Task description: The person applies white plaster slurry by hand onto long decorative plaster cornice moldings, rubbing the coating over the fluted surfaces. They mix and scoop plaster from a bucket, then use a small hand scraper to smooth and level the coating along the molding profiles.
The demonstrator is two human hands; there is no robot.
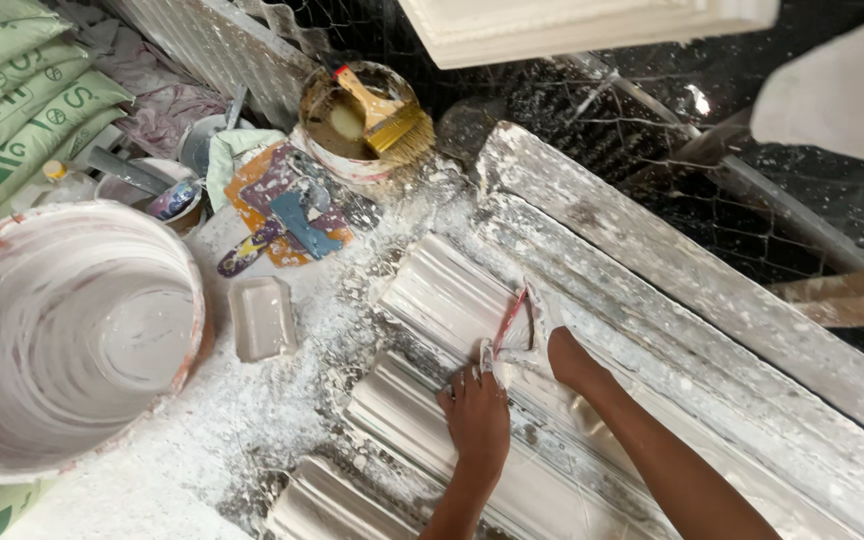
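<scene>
The left hand (477, 415) lies flat on a white, ridged plaster moulding (432, 300), fingers spread, gripping nothing. Just beside it, the plaster-coated right hand (542, 330) pinches a red-edged scraper (510, 318) against the moulding.

Bright, even daylight from above, soft faint shadows. White plaster mould (552, 330) under the hands near-overexposed, detail washed out. Small glare spot on dark floor (697, 100) beyond the hands. Top corners blurred; slight wide-angle bend at edges.
</scene>
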